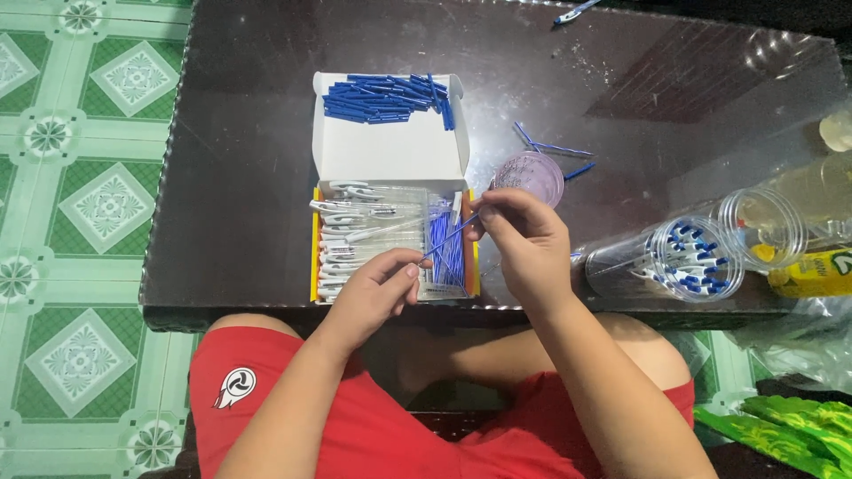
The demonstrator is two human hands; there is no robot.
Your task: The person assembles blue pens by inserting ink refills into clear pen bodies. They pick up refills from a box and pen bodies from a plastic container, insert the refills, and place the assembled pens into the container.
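Note:
My left hand (377, 288) and my right hand (524, 244) hold a thin blue pen refill (448, 236) between them, one at each end, over an open cardboard box (390, 155). The box's lower tray holds several clear pen barrels (359, 235) on the left and blue refills (451, 257) on the right. Its raised white lid carries a pile of blue pen caps (386, 98). My right hand's fingers pinch the upper end near the box's right rim.
The box sits on a dark glossy table (248, 177). A small purple lid (530, 173) and loose blue pieces (550, 149) lie right of it. A clear plastic cup with finished pens (683, 257) lies on its side. Further right lie another cup (768, 222) and green packets (790, 426).

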